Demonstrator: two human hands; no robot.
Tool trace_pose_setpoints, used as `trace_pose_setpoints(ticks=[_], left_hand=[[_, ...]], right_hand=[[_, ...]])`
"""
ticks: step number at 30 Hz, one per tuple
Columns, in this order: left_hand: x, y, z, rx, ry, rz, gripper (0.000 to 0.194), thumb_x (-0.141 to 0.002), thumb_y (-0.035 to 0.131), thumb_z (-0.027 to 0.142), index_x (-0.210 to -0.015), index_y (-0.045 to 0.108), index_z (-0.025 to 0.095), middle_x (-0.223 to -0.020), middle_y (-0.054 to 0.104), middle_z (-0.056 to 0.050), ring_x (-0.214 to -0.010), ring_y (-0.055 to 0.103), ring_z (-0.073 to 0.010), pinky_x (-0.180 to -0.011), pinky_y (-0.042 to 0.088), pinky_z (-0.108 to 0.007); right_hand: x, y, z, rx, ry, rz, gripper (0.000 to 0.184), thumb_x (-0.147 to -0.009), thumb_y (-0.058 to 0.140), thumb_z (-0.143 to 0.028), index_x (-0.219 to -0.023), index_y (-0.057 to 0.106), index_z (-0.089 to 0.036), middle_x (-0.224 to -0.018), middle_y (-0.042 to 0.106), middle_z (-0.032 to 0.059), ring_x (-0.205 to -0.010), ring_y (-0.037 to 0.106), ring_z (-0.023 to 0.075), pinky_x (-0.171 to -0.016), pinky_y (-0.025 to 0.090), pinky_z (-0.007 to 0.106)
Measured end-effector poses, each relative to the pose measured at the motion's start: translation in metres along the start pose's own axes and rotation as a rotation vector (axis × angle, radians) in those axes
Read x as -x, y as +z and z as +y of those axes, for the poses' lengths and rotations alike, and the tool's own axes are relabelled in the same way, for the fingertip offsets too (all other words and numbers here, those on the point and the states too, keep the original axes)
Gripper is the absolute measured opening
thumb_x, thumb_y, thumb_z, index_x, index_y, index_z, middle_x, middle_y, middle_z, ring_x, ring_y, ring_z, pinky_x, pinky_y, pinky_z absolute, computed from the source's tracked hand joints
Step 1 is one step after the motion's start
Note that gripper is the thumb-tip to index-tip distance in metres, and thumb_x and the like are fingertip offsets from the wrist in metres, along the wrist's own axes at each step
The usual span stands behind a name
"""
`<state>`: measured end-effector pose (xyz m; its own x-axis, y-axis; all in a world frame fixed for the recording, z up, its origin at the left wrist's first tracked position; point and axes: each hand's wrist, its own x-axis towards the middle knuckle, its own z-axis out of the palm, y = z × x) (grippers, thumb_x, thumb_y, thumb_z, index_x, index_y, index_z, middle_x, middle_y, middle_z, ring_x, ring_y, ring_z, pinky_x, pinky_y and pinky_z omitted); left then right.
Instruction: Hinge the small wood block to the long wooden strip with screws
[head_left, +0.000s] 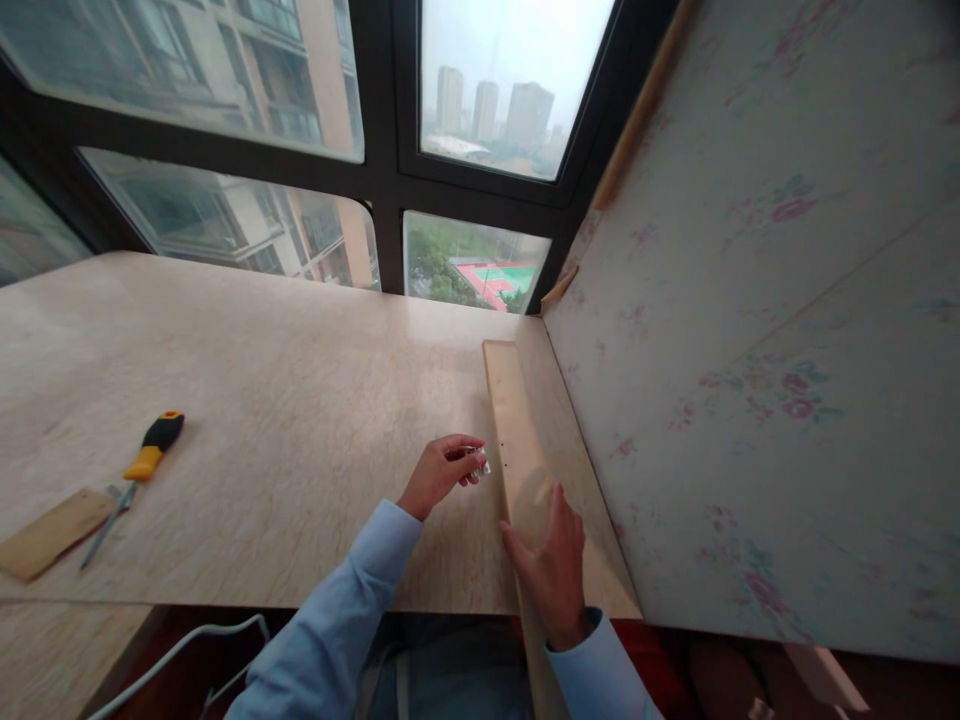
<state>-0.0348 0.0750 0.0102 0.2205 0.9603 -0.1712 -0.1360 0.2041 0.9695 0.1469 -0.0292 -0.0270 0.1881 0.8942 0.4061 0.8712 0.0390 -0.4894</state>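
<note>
Between the thumb and fingers of my left hand [448, 470] is a small shiny metal piece [484, 464]; the fingers cover most of it, so its exact kind is hidden. Just right of it lies a long, narrow wooden board [517, 400] with two small dark holes near its left edge. My right hand [551, 560] straddles the board's nearer part, thumb at the left edge and fingers toward the right side, gripping it. The board's near end runs past the table edge toward my body.
On the left of the pale table [300, 400] lies a screwdriver [156, 445] with a yellow and black handle. A small wooden piece [56, 530] is beside its shaft. A floral wall [750, 350] bounds the right side, dark-framed windows [390, 180] the back. A white cable [187, 640] hangs below the front edge.
</note>
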Motion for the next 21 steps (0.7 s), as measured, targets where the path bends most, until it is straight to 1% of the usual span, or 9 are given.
trace_pose_setpoints(ticks=[4, 8, 10, 14, 18, 21], left_hand=[[-0.006, 0.010, -0.001, 0.004, 0.001, 0.009, 0.040, -0.068, 0.078, 0.031, -0.101, 0.068, 0.009, -0.066, 0.066, -0.003, -0.053, 0.059, -0.0106, -0.050, 0.047, -0.022], [-0.008, 0.014, -0.003, 0.075, -0.003, 0.079, 0.055, -0.065, 0.082, 0.027, -0.113, 0.059, 0.012, -0.072, 0.065, 0.000, -0.058, 0.063, -0.0128, -0.052, 0.052, -0.024], [-0.009, 0.015, -0.005, 0.088, -0.014, 0.099, 0.056, -0.063, 0.083, 0.027, -0.110, 0.056, 0.013, -0.070, 0.063, 0.001, -0.058, 0.063, -0.0135, -0.052, 0.053, -0.025], [-0.012, 0.013, -0.008, 0.067, -0.033, 0.101, 0.047, -0.064, 0.082, 0.025, -0.101, 0.055, 0.012, -0.063, 0.058, 0.004, -0.054, 0.061, -0.0127, -0.050, 0.053, -0.025], [-0.014, 0.011, -0.009, 0.035, -0.070, 0.076, 0.043, -0.065, 0.080, 0.022, -0.099, 0.055, 0.013, -0.062, 0.055, 0.006, -0.050, 0.059, -0.0115, -0.047, 0.050, -0.023], [-0.014, 0.010, -0.011, 0.016, -0.075, 0.102, 0.041, -0.065, 0.078, 0.021, -0.099, 0.057, 0.013, -0.063, 0.053, 0.006, -0.047, 0.056, -0.0094, -0.044, 0.047, -0.021]], right_hand=[[0.000, -0.001, -0.011, -0.026, -0.020, 0.034, 0.092, -0.084, 0.057, -0.063, -0.152, 0.024, -0.009, -0.131, 0.054, 0.0241, -0.117, 0.051, 0.0386, -0.097, 0.043, 0.056], [0.000, 0.001, -0.015, -0.025, -0.024, 0.045, 0.090, -0.084, 0.058, -0.063, -0.150, 0.027, -0.010, -0.130, 0.055, 0.0236, -0.116, 0.052, 0.0380, -0.095, 0.045, 0.055], [0.001, 0.002, -0.015, -0.024, -0.031, 0.047, 0.090, -0.084, 0.058, -0.063, -0.150, 0.028, -0.010, -0.131, 0.054, 0.0237, -0.116, 0.052, 0.0378, -0.095, 0.045, 0.055], [0.005, 0.005, -0.015, -0.025, -0.034, 0.039, 0.089, -0.084, 0.058, -0.063, -0.149, 0.030, -0.009, -0.131, 0.054, 0.0248, -0.116, 0.051, 0.0382, -0.095, 0.044, 0.056], [0.008, 0.007, -0.017, -0.027, -0.024, 0.039, 0.087, -0.084, 0.059, -0.061, -0.147, 0.032, -0.008, -0.132, 0.054, 0.0256, -0.118, 0.051, 0.0384, -0.096, 0.044, 0.057], [0.009, 0.008, -0.020, -0.043, -0.026, 0.057, 0.085, -0.084, 0.060, -0.060, -0.146, 0.034, -0.009, -0.131, 0.055, 0.0249, -0.118, 0.051, 0.0379, -0.096, 0.044, 0.056]])
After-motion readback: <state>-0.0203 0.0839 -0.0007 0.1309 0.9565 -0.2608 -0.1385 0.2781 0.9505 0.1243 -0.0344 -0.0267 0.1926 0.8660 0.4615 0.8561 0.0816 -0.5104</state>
